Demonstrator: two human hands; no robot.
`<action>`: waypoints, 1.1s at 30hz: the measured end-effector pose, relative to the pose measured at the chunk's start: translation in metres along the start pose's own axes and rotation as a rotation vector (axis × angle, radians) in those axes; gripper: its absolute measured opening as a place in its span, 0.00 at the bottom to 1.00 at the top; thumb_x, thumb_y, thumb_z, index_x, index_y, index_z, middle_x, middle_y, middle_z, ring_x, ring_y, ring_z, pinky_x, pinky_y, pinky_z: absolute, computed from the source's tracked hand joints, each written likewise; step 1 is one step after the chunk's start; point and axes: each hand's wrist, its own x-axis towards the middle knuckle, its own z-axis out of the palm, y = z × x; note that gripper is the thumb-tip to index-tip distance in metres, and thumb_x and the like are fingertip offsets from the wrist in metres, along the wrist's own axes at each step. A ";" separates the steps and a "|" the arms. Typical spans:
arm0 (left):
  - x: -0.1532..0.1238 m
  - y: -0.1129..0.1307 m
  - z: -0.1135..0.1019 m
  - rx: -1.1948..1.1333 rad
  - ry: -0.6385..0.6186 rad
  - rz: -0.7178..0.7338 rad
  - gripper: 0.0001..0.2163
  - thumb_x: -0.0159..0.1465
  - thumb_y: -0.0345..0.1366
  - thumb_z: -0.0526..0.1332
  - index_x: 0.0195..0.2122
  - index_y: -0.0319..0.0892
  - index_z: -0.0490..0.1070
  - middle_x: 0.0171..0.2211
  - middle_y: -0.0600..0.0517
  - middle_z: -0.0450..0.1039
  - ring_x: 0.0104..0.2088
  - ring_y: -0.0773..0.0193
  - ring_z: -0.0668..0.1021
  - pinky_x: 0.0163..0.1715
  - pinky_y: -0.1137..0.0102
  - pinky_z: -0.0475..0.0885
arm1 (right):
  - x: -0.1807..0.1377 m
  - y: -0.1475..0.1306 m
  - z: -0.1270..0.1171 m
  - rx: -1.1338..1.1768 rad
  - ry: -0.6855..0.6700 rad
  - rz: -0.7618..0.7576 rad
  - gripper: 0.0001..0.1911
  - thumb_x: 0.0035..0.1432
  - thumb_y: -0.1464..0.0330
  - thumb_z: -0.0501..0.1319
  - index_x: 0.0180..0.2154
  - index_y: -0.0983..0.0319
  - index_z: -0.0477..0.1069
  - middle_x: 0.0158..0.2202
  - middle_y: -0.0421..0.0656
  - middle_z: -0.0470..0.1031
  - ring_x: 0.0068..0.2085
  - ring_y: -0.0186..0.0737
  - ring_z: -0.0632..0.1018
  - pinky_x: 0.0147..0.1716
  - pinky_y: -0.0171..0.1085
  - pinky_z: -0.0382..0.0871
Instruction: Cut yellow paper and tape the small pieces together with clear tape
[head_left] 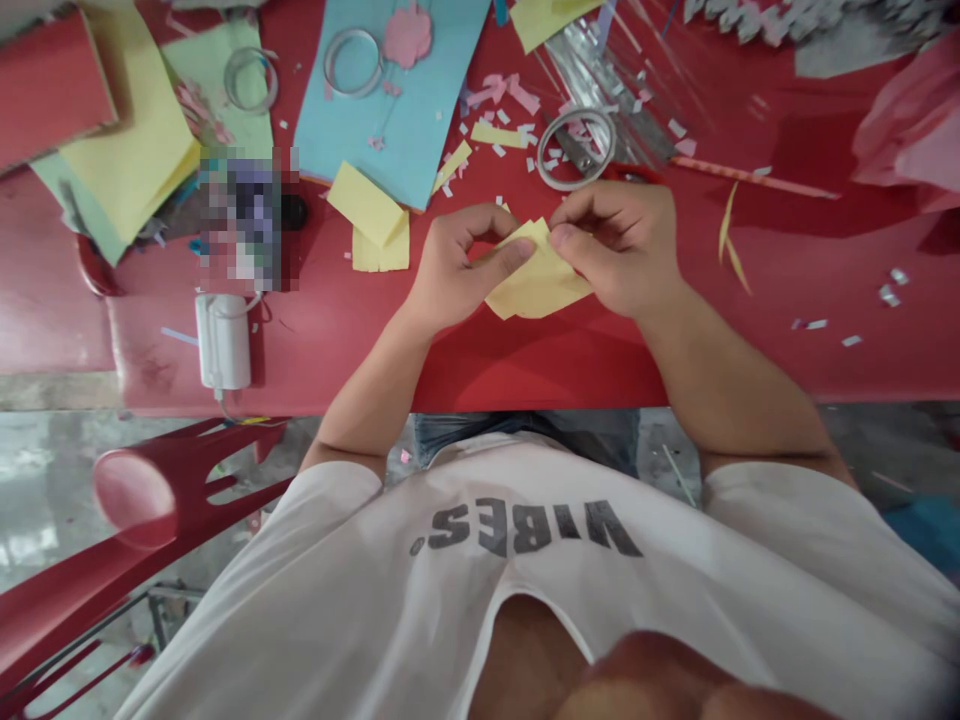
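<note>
A piece of yellow paper (536,285) is held between my two hands, just above the near part of the red table. My left hand (469,258) pinches its left side, thumb lying on top. On the right, my right hand (621,240) grips the upper right edge with thumb and curled fingers. The paper looks folded or layered at its top edge. Folded yellow paper pieces (369,208) lie left of my left hand. A roll of tape (551,180) rests just beyond my right hand, with red-handled scissors (634,172) partly hidden behind the hand.
Blue paper (420,130) carries another tape roll (352,62) and a pink paper flower (407,35). A white power bank (223,340) with a cable lies at the left. Paper scraps are scattered about. A patterned stick (754,177) lies at right; a red chair (187,490) stands below left.
</note>
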 end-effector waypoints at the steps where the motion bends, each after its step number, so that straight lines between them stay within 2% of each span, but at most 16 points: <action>1: 0.000 0.000 0.000 -0.012 -0.016 -0.001 0.16 0.70 0.52 0.65 0.33 0.45 0.73 0.30 0.51 0.72 0.31 0.64 0.75 0.34 0.62 0.72 | 0.000 0.000 -0.001 0.011 -0.013 0.013 0.15 0.67 0.50 0.69 0.33 0.52 0.79 0.27 0.40 0.71 0.28 0.42 0.68 0.28 0.44 0.62; 5: 0.000 0.001 0.000 -0.030 -0.039 -0.048 0.17 0.68 0.54 0.66 0.33 0.45 0.75 0.31 0.52 0.73 0.34 0.63 0.78 0.39 0.61 0.77 | 0.004 0.001 -0.002 0.094 -0.067 0.048 0.18 0.63 0.48 0.72 0.31 0.53 0.79 0.24 0.40 0.69 0.26 0.41 0.66 0.26 0.43 0.56; 8: 0.000 0.002 0.001 -0.064 -0.001 -0.132 0.18 0.64 0.54 0.69 0.31 0.44 0.76 0.31 0.53 0.71 0.36 0.61 0.81 0.43 0.58 0.81 | 0.007 0.002 -0.002 0.157 -0.107 0.076 0.20 0.61 0.46 0.73 0.30 0.54 0.80 0.24 0.39 0.69 0.26 0.39 0.65 0.26 0.42 0.54; 13: 0.000 0.002 0.001 -0.053 0.007 -0.161 0.16 0.62 0.51 0.72 0.31 0.44 0.75 0.30 0.54 0.70 0.38 0.60 0.83 0.41 0.59 0.84 | 0.009 0.005 -0.002 0.206 -0.135 0.082 0.24 0.58 0.42 0.73 0.30 0.56 0.80 0.24 0.39 0.69 0.26 0.38 0.65 0.26 0.41 0.56; 20: 0.000 0.002 0.000 -0.023 -0.018 -0.140 0.14 0.63 0.49 0.72 0.32 0.46 0.74 0.32 0.54 0.74 0.43 0.59 0.85 0.45 0.58 0.85 | 0.006 0.007 -0.003 0.093 -0.143 0.091 0.18 0.60 0.49 0.73 0.30 0.55 0.79 0.26 0.39 0.72 0.27 0.38 0.68 0.25 0.41 0.59; 28: 0.000 0.000 -0.002 -0.153 0.065 -0.299 0.12 0.59 0.36 0.76 0.31 0.44 0.72 0.31 0.55 0.73 0.48 0.54 0.85 0.46 0.57 0.86 | 0.005 0.011 -0.003 0.105 -0.144 0.103 0.16 0.61 0.51 0.74 0.31 0.55 0.79 0.27 0.40 0.74 0.28 0.40 0.71 0.25 0.42 0.63; 33: 0.001 -0.002 -0.003 -0.069 0.037 -0.234 0.12 0.60 0.40 0.76 0.31 0.45 0.73 0.31 0.55 0.73 0.46 0.55 0.85 0.44 0.58 0.86 | 0.005 0.011 -0.004 0.089 -0.133 0.070 0.16 0.62 0.51 0.74 0.32 0.56 0.80 0.27 0.40 0.75 0.27 0.40 0.72 0.25 0.42 0.61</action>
